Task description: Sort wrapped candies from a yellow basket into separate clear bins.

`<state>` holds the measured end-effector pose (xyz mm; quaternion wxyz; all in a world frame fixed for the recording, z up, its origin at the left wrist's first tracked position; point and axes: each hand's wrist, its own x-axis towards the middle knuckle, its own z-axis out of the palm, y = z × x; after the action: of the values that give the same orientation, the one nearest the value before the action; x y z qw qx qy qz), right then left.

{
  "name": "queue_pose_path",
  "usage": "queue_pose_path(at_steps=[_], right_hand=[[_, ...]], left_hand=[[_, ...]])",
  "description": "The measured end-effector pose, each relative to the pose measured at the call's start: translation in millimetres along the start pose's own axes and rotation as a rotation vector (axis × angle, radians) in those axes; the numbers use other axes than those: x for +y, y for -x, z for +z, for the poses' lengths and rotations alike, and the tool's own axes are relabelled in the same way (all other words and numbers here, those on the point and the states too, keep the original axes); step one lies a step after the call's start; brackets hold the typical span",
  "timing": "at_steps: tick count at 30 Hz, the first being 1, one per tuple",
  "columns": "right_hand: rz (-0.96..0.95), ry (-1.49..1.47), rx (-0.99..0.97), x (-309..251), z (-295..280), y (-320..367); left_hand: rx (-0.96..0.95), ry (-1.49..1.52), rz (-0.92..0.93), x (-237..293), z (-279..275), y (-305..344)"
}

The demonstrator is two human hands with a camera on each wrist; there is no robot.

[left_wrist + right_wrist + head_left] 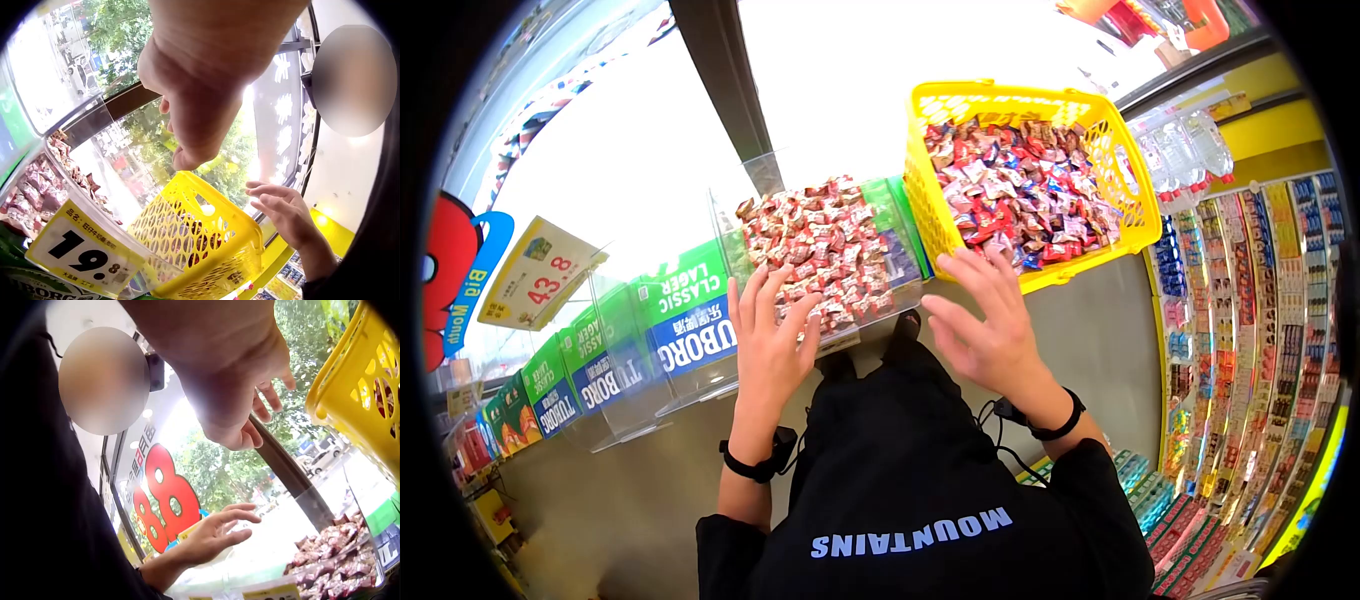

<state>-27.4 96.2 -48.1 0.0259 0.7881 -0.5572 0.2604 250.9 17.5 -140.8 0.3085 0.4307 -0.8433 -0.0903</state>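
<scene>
A clear bin (905,300) holds a heap of red and white wrapped candies (825,245). At its near left edge, the left hand (770,340) hovers with fingers spread and holds nothing. My right hand (985,325) is raised between the bin and a yellow basket (1140,220), its fingers apart and empty. Inside the basket lie many mixed candies (1030,200) in red, blue and pink wrappers. The left wrist view shows the basket's side (200,244) beyond the bin; in the right wrist view, candies (331,556) lie below the right hand (234,394).
Green and blue beer cartons (690,310) stand in a row on the left, with empty-looking clear bins on them. A price sign (540,275) stands behind. Shelves of packaged goods (1240,330) line the right. Water bottles (1190,155) are beside the basket, and a window is behind.
</scene>
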Motion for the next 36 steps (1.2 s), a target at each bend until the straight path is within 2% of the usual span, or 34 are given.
queue_pose_path(at_steps=[5, 9, 11, 13, 17, 18, 22, 26, 30, 36], right_hand=[[0.138, 0.130, 0.067, 62, -27, 4], [0.188, 0.068, -0.088, 110, -39, 7], [0.129, 0.095, -0.202, 121, -42, 4], [0.081, 0.026, -0.333, 125, -39, -7], [0.035, 0.197, -0.531, 116, -20, -25], [-0.001, 0.208, -0.499, 116, -11, -26], [0.054, 0.342, -0.514, 121, 0, -25], [0.028, 0.321, -0.506, 132, 5, -16], [0.126, 0.284, -0.685, 119, -6, -31], [0.089, 0.353, -0.626, 126, 14, -26]], left_hand=[[0.003, 0.013, 0.045, 25, 19, -25], [-0.003, 0.001, 0.074, 48, 33, -45], [0.013, -0.014, 0.076, 54, 40, -49], [0.020, -0.013, 0.069, 62, 46, -53], [-0.009, -0.047, 0.049, 70, 55, -56], [-0.007, -0.051, 0.045, 72, 55, -57], [0.009, -0.056, 0.018, 73, 54, -55], [0.019, -0.047, -0.002, 67, 51, -51], [-0.002, -0.040, -0.007, 62, 49, -47], [0.001, -0.020, 0.004, 57, 49, -44]])
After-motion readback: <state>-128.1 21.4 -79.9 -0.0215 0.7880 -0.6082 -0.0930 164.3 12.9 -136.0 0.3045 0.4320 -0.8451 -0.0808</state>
